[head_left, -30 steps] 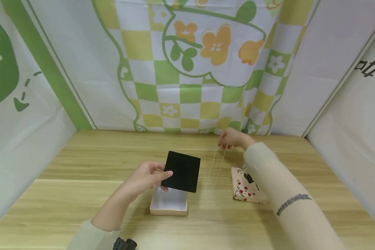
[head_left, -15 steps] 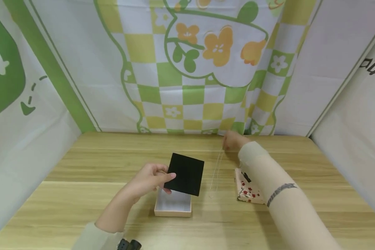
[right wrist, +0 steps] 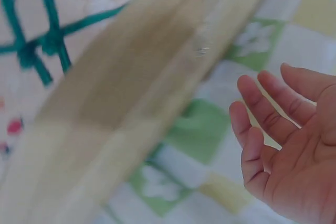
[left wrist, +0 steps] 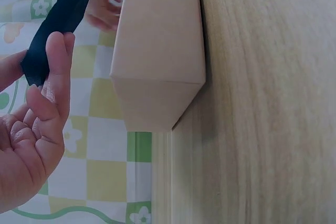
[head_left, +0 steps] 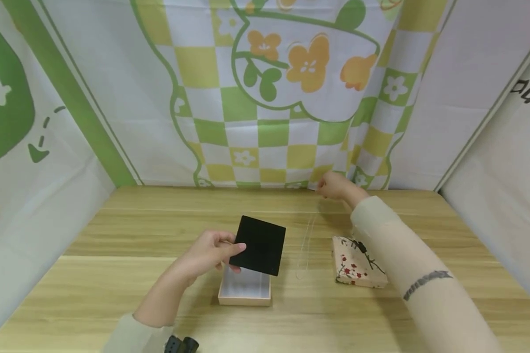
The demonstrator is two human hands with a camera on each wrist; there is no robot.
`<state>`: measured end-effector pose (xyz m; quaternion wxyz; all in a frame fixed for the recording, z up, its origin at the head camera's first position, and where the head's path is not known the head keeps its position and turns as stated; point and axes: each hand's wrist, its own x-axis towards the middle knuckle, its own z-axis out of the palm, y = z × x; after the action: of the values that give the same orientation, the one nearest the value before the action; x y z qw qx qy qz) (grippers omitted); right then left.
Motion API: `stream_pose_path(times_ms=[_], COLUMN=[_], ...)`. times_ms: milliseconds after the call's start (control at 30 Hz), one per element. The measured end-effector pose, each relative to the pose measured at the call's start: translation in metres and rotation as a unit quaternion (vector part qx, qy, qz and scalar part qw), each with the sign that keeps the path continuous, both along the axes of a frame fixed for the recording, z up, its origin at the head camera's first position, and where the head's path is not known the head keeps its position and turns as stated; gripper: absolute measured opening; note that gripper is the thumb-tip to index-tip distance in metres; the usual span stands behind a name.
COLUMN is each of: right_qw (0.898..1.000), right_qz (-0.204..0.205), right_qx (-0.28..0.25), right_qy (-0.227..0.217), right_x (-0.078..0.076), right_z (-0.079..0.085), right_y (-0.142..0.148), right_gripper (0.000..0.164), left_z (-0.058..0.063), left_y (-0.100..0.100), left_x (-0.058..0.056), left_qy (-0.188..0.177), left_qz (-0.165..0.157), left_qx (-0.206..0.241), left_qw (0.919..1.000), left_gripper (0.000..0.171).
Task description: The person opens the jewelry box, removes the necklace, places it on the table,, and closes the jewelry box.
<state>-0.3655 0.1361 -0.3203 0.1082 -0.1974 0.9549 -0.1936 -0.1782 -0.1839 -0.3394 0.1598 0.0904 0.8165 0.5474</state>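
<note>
In the head view my left hand (head_left: 214, 252) pinches a thin black square pad (head_left: 261, 245) between thumb and fingers. The pad is tilted over an uncovered shallow box (head_left: 245, 300) with a pale inside, hiding its far part. A thin, fine chain (head_left: 303, 245), like a necklace, lies on the table right of the pad; its far end is faint. My right hand (head_left: 337, 187) is beyond it, near the table's back edge. In the right wrist view that hand (right wrist: 294, 140) has loosely bent fingers and holds nothing.
A floral lid (head_left: 357, 262) with red blossoms and a dark cord lies on the table right of the chain, partly under the right forearm. A checked cloth (head_left: 271, 132) hangs behind the wooden table (head_left: 128, 274). The box's outer wall (left wrist: 157, 30) shows in the left wrist view.
My right hand has let go of the chain and lifted slightly back and away from it. The chain now lies on the table. My left hand keeps the black pad nearly still.
</note>
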Motion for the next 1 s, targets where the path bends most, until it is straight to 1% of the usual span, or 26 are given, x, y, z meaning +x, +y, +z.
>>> stream_pose_path(times_ms=[67, 167, 233, 300, 333, 400, 467, 533, 600, 667, 767, 867, 1000], right_qw=[1.000, 0.995, 0.989, 0.978, 0.971, 0.961, 0.953, 0.950, 0.947, 0.942, 0.938, 0.938, 0.940], right_qz=[0.021, 0.079, 0.113, 0.142, 0.150, 0.152, 0.151, 0.140, 0.120, 0.097, 0.065, 0.051, 0.045], right_qx=[-0.018, -0.056, -0.098, -0.145, -0.167, -0.201, -0.223, -0.237, -0.252, -0.268, -0.278, -0.271, -0.257], right_qy=[0.014, 0.029, -0.001, -0.052, -0.077, -0.118, -0.140, -0.149, -0.161, -0.174, -0.197, -0.212, -0.220], right_x=[0.015, 0.045, 0.066, 0.085, 0.092, 0.104, 0.109, 0.112, 0.113, 0.114, 0.116, 0.117, 0.116], right_z=[0.011, 0.022, 0.027, 0.028, 0.027, 0.023, 0.019, 0.014, 0.009, 0.003, -0.008, -0.018, -0.025], right_y=[-0.005, -0.020, -0.030, -0.039, -0.042, -0.047, -0.051, -0.055, -0.058, -0.063, -0.072, -0.078, -0.084], right_gripper=[0.030, 0.027, 0.026, 0.028, 0.029, 0.029, 0.023, 0.019, 0.019, 0.020, 0.019, 0.017, 0.014], left_z=[0.002, 0.005, 0.006, 0.007, 0.007, 0.006, 0.006, 0.006, 0.006, 0.005, -0.001, -0.007, -0.012], left_y=[0.001, 0.000, 0.000, -0.001, -0.001, -0.001, -0.004, -0.007, -0.009, -0.012, -0.016, -0.018, -0.017], left_x=[-0.001, -0.001, -0.001, 0.001, 0.002, 0.004, 0.006, 0.008, 0.009, 0.010, 0.012, 0.014, 0.015], left_qy=[-0.001, 0.002, 0.005, 0.010, 0.012, 0.015, 0.017, 0.020, 0.020, 0.018, 0.006, 0.002, 0.025], left_qz=[0.002, 0.007, 0.011, 0.015, 0.017, 0.018, 0.024, 0.025, 0.028, 0.021, 0.012, 0.001, -0.013], left_qx=[-0.002, -0.006, -0.009, -0.015, -0.017, -0.026, -0.030, -0.037, -0.042, -0.042, -0.042, -0.040, -0.051], left_qw=[1.0000, 1.0000, 0.9999, 0.9997, 0.9996, 0.9994, 0.9991, 0.9988, 0.9985, 0.9987, 0.9990, 0.9992, 0.9983], left_gripper=[0.030, 0.031, 0.031, 0.030, 0.028, 0.026, 0.026, 0.028, 0.031, 0.033, 0.032, 0.029, 0.031])
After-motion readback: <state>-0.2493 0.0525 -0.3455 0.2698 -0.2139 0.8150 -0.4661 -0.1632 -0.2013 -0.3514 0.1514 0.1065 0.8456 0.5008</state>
